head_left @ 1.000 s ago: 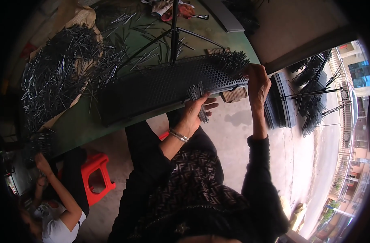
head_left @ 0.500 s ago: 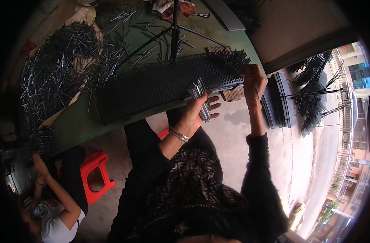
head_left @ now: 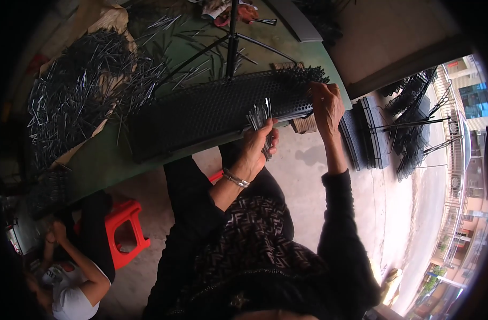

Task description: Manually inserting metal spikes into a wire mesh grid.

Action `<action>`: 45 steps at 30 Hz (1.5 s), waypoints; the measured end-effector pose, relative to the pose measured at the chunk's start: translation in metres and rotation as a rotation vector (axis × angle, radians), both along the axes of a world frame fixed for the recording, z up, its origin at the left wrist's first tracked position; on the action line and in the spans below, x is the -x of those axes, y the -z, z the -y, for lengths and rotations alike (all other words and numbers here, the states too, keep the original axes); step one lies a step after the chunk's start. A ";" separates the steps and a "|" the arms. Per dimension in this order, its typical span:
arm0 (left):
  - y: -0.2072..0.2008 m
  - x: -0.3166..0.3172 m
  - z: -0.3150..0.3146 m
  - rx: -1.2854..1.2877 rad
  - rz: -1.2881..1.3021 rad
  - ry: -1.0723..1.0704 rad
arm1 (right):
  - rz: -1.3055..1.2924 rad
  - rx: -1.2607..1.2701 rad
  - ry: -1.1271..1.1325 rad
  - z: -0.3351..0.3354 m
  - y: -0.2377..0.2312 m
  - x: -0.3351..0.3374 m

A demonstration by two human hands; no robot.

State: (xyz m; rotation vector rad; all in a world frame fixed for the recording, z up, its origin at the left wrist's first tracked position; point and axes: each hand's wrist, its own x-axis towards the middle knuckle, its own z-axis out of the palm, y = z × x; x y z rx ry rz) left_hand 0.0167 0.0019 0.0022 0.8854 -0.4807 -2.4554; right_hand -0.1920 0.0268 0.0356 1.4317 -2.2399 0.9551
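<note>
a shaded work area: a green table (head_left: 94, 178) curves across the upper half of the frame, above a pale floor (head_left: 302, 200).

nearest, at the centre, the left hand (head_left: 258, 144) is closed round a bundle of thin rods (head_left: 259, 114), thumb pressed across it, the rods sticking out above and below. to its right, the right hand (head_left: 329, 109) has its fingers drawn together at the right end of a dark perforated panel (head_left: 196, 114); i cannot tell whether a rod is between the tips. the panel lies along the table's near edge, and a dense cluster of short dark pieces (head_left: 305, 74) stands at its right end.

a slack thumb could let the bundle fan out and shed rods to the floor, i'd judge. a knuckle brushing the crowded cluster might tilt or dislodge pieces, and a push on the panel's end could shift it, since it sits so near the edge.

farther up, a black stand (head_left: 231, 56) rises behind the panel; a heap of dark rods (head_left: 76, 88) fills the upper left. beyond, at the right, lies a bright street (head_left: 433, 165).
</note>
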 end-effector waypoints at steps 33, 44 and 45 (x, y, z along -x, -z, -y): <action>-0.017 -0.007 -0.006 0.147 0.025 0.017 | 0.179 0.099 0.155 -0.001 0.010 -0.010; -0.019 -0.005 -0.011 0.153 0.061 0.058 | -0.073 0.035 0.097 0.003 0.013 0.003; -0.019 -0.005 -0.012 0.153 0.062 0.059 | -0.139 0.022 0.097 0.003 0.012 0.002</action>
